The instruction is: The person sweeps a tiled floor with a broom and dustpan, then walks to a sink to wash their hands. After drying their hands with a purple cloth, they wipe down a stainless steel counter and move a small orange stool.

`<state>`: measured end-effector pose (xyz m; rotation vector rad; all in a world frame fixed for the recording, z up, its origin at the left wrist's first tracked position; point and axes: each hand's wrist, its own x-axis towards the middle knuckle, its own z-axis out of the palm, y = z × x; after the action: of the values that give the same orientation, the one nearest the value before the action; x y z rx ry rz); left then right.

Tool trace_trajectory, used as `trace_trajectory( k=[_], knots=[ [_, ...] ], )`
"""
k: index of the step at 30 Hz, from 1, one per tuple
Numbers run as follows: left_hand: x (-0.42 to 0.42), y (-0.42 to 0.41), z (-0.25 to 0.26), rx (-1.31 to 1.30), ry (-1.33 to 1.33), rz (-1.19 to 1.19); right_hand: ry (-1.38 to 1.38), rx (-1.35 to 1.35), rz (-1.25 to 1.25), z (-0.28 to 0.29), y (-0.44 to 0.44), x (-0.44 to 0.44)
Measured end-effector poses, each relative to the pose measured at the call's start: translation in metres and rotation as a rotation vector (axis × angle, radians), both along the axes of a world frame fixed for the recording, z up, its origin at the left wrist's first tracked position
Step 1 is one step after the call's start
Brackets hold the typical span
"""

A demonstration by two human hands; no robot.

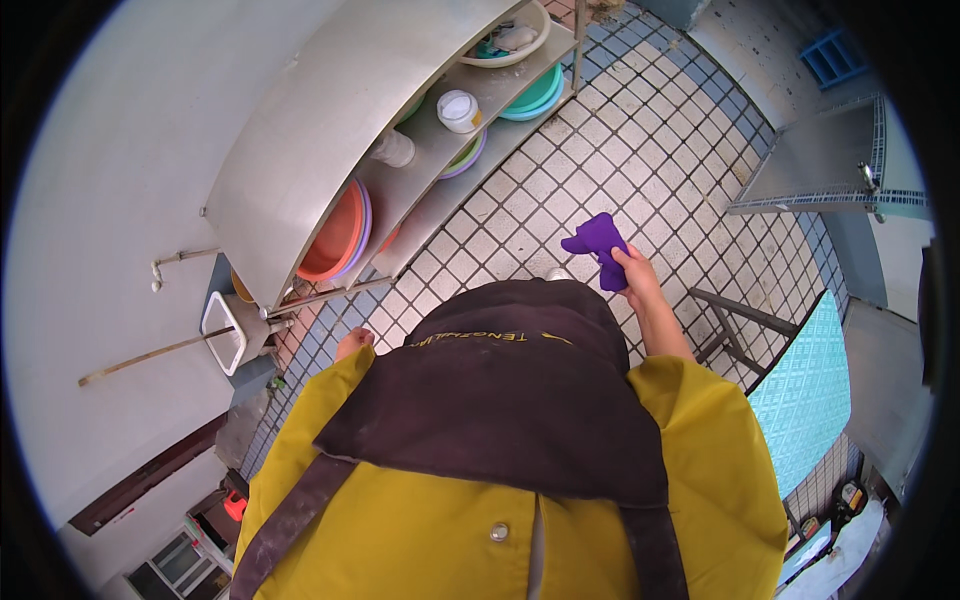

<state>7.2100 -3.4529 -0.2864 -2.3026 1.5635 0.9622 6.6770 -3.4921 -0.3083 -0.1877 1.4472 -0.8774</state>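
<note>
A crumpled purple cloth (600, 236) hangs from my right hand (640, 276), which pinches it with the thumb on top, out in front of me above the tiled floor (517, 225). My left hand (352, 343) is low at my left side, partly covered by the yellow sleeve. Its fingers look curled, but their inner side is hidden, and nothing shows in them. Between the hands bulges my dark apron (495, 405), which bears yellow lettering. The tip of a white shoe (556, 274) peeks out beyond it.
Ahead on the left stands a stainless steel shelf rack (300, 135) holding a red basin (331, 232), a white jar (459, 111) and a cream basin (517, 37). A white bin (225, 334) with a stick is at left. At right are a turquoise-covered table (806, 397) and a metal sink (810, 154).
</note>
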Motion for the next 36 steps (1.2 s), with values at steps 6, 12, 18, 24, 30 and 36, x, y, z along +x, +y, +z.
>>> trace_trajectory(
  k=[6,12,18,24,30,36],
  knots=[
    [0.01,0.039,0.013,-0.067,0.077,0.15,0.015,0.01,0.109,0.033,-0.017,0.067],
    [0.058,0.096,-0.005,-0.094,0.099,0.292,-0.033,-0.072,0.252,0.032,-0.025,0.147],
    [0.104,0.169,-0.044,-0.05,0.089,0.442,-0.037,-0.043,0.491,0.056,-0.027,0.23],
    [0.147,0.257,-0.17,-0.072,0.316,0.779,-0.111,-0.078,0.704,0.055,-0.042,0.262],
    [0.055,0.217,-0.049,-0.107,0.19,0.825,-0.142,0.072,0.854,0.072,-0.074,0.284],
    [0.019,0.227,-0.037,-0.13,0.199,0.998,-0.693,0.312,0.852,0.099,-0.109,0.301]
  ],
)
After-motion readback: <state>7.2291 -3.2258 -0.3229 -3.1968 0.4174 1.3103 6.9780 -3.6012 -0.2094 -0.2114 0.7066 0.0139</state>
